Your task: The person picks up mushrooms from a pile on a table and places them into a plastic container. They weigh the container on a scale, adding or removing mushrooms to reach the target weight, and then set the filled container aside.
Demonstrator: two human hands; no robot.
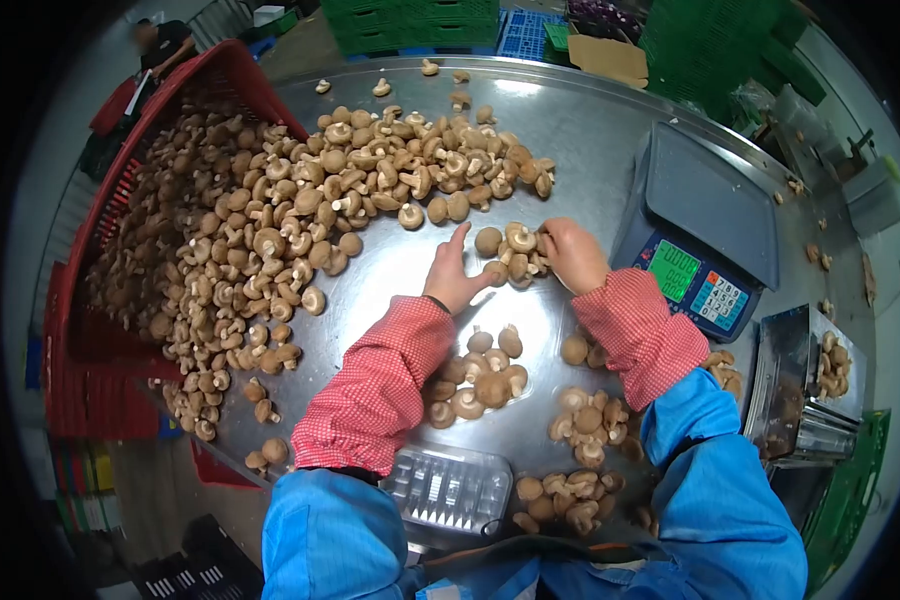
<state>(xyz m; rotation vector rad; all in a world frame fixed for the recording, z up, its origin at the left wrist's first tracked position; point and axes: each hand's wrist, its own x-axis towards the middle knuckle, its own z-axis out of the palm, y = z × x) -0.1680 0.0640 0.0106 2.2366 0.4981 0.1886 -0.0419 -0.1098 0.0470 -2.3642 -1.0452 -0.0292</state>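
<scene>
Brown mushrooms spill from a tipped red crate (pixel 70 250) across the metal table (pixel 590 150) in a large heap (pixel 270 210). Beyond my forearms lies a small cluster of mushrooms (pixel 515 265). My left hand (pixel 455 275) is at the cluster's left side, thumb and fingers spread, holding nothing. At its right side my right hand (pixel 573 255) has its fingers curled together against a mushroom; what they grip is mostly hidden. Between my arms sits another group of mushrooms (pixel 480 380), with further piles (pixel 587 420) to the right and a lower one (pixel 567 500) near my body.
A digital scale (pixel 710 215) stands on the right, its display lit. Clear plastic trays (pixel 450 490) lie near my body. Metal containers (pixel 800 380) with mushrooms are at the right edge. Green crates (pixel 410 25) stand behind the table. A person (pixel 165 45) is at the far left.
</scene>
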